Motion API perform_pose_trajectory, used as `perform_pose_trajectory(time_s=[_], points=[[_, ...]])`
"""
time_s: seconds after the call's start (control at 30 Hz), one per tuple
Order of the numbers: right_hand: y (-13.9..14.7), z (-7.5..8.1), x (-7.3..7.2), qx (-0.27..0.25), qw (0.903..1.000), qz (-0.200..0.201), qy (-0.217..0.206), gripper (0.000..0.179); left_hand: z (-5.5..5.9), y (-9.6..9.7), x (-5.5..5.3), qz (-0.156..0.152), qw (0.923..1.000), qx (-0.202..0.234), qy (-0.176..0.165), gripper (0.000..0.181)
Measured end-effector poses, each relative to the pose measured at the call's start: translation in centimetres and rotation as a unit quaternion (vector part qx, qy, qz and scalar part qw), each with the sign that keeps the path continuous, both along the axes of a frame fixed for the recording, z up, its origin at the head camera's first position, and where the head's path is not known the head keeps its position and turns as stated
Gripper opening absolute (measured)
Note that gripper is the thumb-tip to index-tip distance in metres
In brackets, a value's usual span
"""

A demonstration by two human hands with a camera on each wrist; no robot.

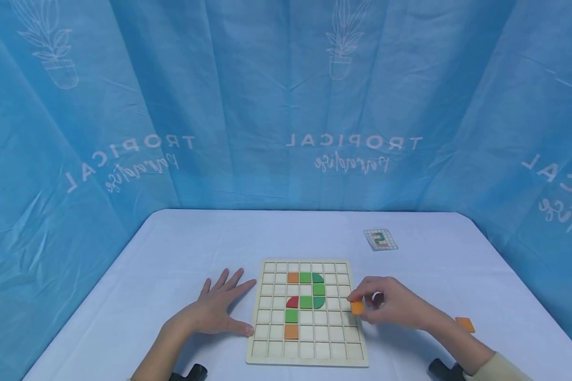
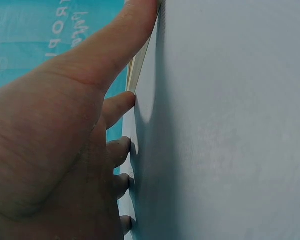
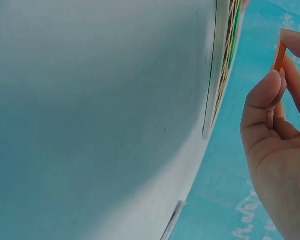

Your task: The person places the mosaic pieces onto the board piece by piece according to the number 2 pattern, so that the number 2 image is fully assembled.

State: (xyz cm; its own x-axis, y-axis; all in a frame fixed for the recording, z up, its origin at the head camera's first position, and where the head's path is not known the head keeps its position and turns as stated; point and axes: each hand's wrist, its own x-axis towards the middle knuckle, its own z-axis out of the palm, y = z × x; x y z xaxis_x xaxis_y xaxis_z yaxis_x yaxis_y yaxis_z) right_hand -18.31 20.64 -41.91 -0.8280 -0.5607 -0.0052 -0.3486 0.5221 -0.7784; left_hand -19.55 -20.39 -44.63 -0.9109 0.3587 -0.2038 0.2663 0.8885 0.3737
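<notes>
A pale wooden grid board (image 1: 314, 355) lies on the table, with orange, green and red tiles set in several of its squares. My left hand (image 1: 214, 309) rests with fingers spread at the board's left edge, thumb and index finger touching it. In the left wrist view the thumb (image 2: 115, 45) reaches that edge. Over the right edge of the board, my right hand (image 1: 393, 302) pinches an orange square tile (image 1: 357, 308) between thumb and fingers. The right wrist view shows this tile (image 3: 280, 56) edge-on, held off the board.
Behind the board to the right lies a pattern card (image 1: 380, 239) showing a coloured grid figure. Another orange tile (image 1: 464, 324) lies on the white table (image 1: 209, 238) beyond the right forearm. A blue curtain (image 1: 267, 106) hangs around the table's back and sides.
</notes>
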Motion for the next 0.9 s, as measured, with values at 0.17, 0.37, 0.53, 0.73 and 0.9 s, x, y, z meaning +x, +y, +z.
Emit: perform_pose_trajectory(time_s=[0.17, 0.37, 0.53, 0.73, 0.9], points=[[-0.9, -0.3, -0.1, -0.014, 0.9996, 0.026, 0.000, 0.029, 0.2, 0.1, 0.1, 0.002, 1.0000, 0.001, 0.002, 0.110], [-2.1, -0.5, -0.2, -0.004, 0.9990, 0.044, -0.009, 0.029, 0.3, 0.2, 0.1, 0.003, 1.0000, -0.001, -0.002, 0.110], [-3.2, -0.6, -0.2, 0.003, 0.9983, 0.058, -0.008, 0.028, 0.5, 0.1, 0.2, 0.003, 1.0000, 0.000, -0.002, 0.110], [-4.8, -0.8, -0.2, 0.013, 0.9981, 0.059, -0.014, 0.029, 0.8, 0.1, 0.4, -0.003, 0.9999, 0.012, -0.001, 0.107], [-5.9, -0.9, -0.1, 0.013, 0.9967, 0.080, -0.002, 0.028, 0.8, 0.1, 0.5, -0.008, 0.9998, 0.016, 0.002, 0.107]])
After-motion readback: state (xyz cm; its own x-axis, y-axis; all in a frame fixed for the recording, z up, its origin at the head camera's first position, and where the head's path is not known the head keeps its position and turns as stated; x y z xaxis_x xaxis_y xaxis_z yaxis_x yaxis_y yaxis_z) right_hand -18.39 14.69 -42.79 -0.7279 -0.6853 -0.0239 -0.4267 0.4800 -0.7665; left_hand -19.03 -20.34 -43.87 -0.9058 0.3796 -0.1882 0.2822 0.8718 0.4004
